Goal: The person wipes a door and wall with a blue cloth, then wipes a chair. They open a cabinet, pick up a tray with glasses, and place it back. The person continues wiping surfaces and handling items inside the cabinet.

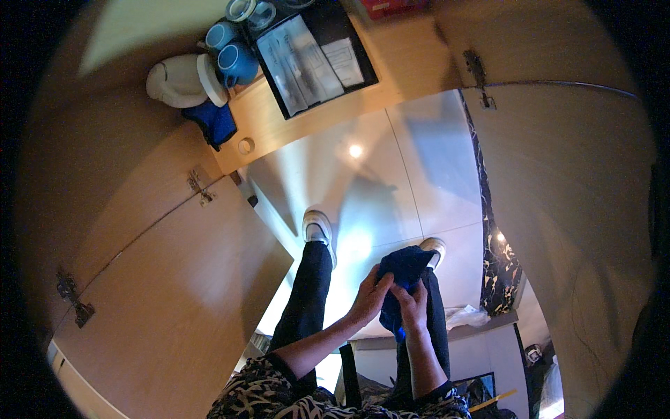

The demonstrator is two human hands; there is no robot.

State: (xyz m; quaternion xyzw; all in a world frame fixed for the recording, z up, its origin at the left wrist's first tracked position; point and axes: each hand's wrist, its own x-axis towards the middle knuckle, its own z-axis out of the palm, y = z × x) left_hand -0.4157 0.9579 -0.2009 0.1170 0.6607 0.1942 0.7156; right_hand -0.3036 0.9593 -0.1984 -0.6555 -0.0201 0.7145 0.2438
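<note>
Both hands hold a dark blue cloth [405,266] in front of my right leg. My left hand [369,299] grips its left side, with the thumb on top. My right hand [413,309] pinches it from the near side, and part of the cloth hangs down beside that hand. Folds hide how far the fingers reach into it. Beyond the hands, on a wooden cabinet shelf [293,118], lies another blue cloth item [217,123]. It is beside a white rounded vessel [180,81] that appears tipped over.
Blue mugs [238,63], glass jars [261,15] and a black tray [369,68] holding papers are on the shelf. A red box [392,6] sits further back. Hinged doors flank me, left [172,283] and right [555,183]. A clear plastic bag [467,316] lies behind my right foot.
</note>
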